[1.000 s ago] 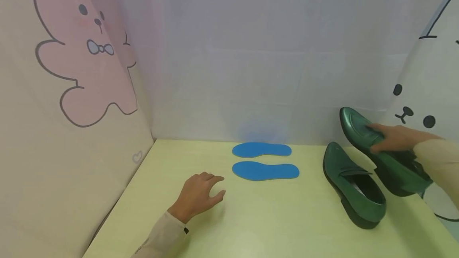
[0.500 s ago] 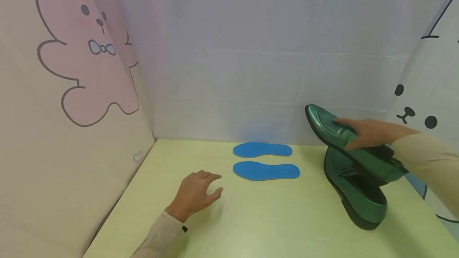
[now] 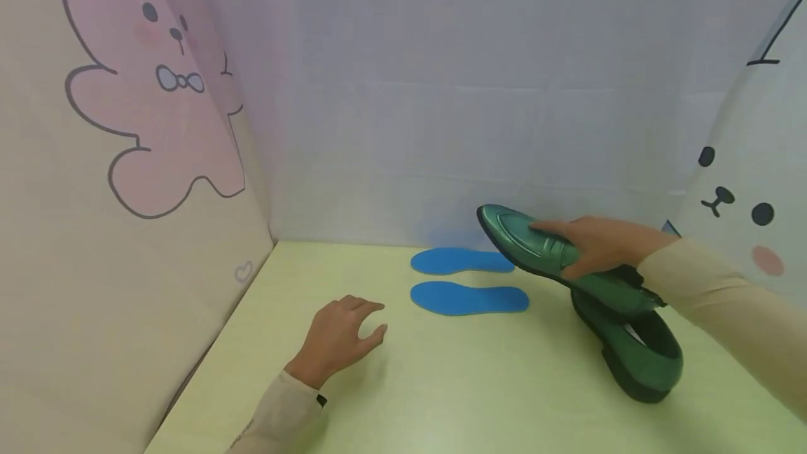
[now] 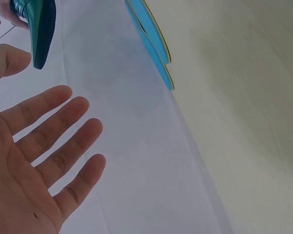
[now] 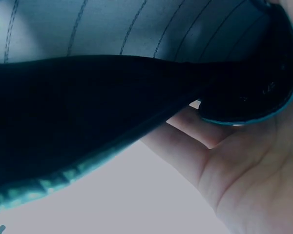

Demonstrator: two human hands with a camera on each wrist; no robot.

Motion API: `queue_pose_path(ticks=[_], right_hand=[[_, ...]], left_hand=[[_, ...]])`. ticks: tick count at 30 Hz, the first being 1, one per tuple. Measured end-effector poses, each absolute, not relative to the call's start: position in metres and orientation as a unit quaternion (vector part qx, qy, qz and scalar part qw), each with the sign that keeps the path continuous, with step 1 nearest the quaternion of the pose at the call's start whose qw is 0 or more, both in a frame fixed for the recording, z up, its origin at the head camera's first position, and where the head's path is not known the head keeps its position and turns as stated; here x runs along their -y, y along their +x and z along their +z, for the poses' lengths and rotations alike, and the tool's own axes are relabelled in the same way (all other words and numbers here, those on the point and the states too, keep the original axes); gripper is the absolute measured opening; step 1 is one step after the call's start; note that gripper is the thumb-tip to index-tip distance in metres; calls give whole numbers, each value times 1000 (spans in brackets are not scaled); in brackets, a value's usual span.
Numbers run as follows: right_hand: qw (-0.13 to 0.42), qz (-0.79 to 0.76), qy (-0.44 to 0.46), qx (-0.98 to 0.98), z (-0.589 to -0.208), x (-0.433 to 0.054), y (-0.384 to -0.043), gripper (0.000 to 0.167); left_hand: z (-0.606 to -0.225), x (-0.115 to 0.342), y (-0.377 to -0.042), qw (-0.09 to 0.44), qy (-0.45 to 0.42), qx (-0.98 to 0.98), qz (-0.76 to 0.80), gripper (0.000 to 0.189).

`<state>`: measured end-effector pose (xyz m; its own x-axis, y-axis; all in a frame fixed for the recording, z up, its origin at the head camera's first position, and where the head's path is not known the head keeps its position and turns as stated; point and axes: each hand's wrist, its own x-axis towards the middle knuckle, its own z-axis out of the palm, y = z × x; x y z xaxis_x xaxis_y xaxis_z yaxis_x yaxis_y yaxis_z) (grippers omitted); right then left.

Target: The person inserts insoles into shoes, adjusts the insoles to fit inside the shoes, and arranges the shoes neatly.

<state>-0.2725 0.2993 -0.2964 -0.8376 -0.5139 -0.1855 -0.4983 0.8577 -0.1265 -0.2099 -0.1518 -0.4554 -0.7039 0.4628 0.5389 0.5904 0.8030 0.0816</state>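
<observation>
In the head view my right hand [image 3: 608, 244] grips a green loafer [image 3: 532, 237] across its upper, toe to the left and raised above the table. The right wrist view looks into the shoe's dark opening [image 5: 88, 107], with fingers [image 5: 180, 141] beyond its edge. A second green loafer [image 3: 639, 349] rests on the table at the right, its toe part covered by the held one. My left hand [image 3: 337, 335] hovers over the table with nothing in it; the left wrist view shows its fingers [image 4: 63, 151] spread. Closest to it lie two blue insoles [image 3: 469, 298], one behind the other.
A pale yellow table [image 3: 441, 384] spans the front. White cloth [image 3: 403, 125] hangs behind it. On the left side cloth is a printed pink bear [image 3: 170, 125], and another printed animal face [image 3: 725, 195] is at the right.
My right hand has carried the held loafer leftward from the table's right side, passing over the other shoe toward the insoles. The left hand has shifted only slightly left.
</observation>
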Motion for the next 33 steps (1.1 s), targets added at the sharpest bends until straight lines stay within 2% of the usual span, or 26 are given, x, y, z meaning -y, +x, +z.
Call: queue_pose_path(ticks=[11,28,33], right_hand=[[142,-17,-336,-931,-321,-250,-264,89],[195,5,-358,-913,-356,-193,-254,90],[186,30,-367,-911,-368,-179,-251,89]], left_hand=[[-454,157,-203,252,-273,919,-133,29],[-448,161,-206,261,-281,915,-124,26],[-446,160,-206,269,-290,911,-115,22]])
